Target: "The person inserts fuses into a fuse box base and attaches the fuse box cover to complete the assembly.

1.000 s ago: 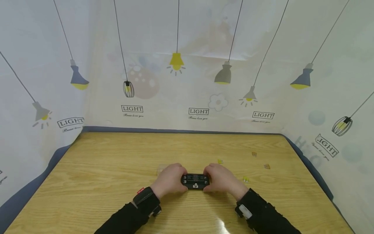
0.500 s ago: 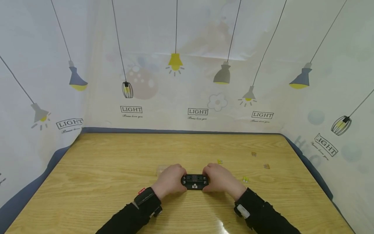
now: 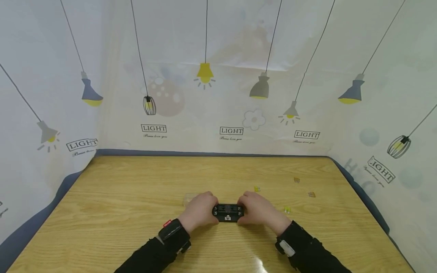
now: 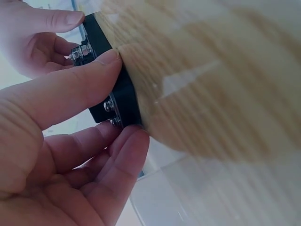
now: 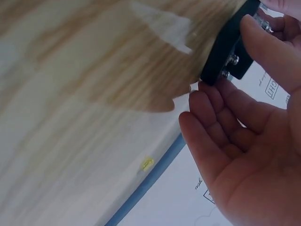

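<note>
A small black terminal block [image 3: 228, 217] with metal screws is on the wooden table, between my two hands. My left hand [image 3: 200, 209] grips its left end, and the left wrist view shows the thumb on one face and the fingertips along the opposite side. The right end of the terminal block [image 5: 225, 47] is pinched by my right hand [image 3: 258, 210], thumb on one side and fingers around the other. In the left wrist view, screw heads [image 4: 109, 105] stick out of the block. My fingers cover both its ends.
Beyond my left hand lies a clear plastic piece [image 3: 189, 198]. Small yellow pieces [image 3: 287, 209] and small brown pieces [image 3: 312, 194] lie to the right on the wooden table [image 3: 136, 182]. A white lamp-patterned sheet [image 3: 191, 132] rises behind and at both sides.
Hardly anything differs: both hands keep their hold on the terminal block in the same place. The head view shifts very slightly.
</note>
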The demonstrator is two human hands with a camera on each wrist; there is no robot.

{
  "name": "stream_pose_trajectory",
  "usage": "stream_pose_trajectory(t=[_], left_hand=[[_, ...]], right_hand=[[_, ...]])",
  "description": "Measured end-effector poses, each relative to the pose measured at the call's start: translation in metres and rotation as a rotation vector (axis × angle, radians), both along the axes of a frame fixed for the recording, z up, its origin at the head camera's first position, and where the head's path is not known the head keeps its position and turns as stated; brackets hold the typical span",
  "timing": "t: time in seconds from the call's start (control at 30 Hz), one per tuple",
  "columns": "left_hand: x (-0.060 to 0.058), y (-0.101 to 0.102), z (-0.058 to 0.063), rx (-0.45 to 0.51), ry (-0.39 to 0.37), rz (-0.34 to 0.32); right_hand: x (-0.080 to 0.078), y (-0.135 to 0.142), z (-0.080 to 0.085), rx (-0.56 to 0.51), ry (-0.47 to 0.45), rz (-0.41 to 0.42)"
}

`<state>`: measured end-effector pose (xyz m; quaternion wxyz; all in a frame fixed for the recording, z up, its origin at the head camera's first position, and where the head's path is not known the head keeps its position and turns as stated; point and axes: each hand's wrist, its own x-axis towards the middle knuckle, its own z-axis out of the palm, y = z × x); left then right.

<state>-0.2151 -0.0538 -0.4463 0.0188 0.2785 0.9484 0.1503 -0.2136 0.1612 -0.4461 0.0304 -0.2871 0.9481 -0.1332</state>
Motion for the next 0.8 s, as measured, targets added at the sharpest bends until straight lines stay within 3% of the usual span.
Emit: stream_pose_trajectory(t=[0.2, 0.4, 0.8], left_hand=[[0.001, 0.000, 0.000, -0.008, -0.003, 0.011], [0.001, -0.001, -0.001, -0.013, 0.012, 0.006], [0.003, 0.000, 0.002, -0.021, 0.014, 0.007]], right_hand=[[0.001, 0.009, 0.005, -0.068, -0.042, 0.015], [0.002, 0.026, 0.015, -0.113, -0.019, 0.002], [-0.003, 0.071, 0.025, -0.117, -0.021, -0.159]])
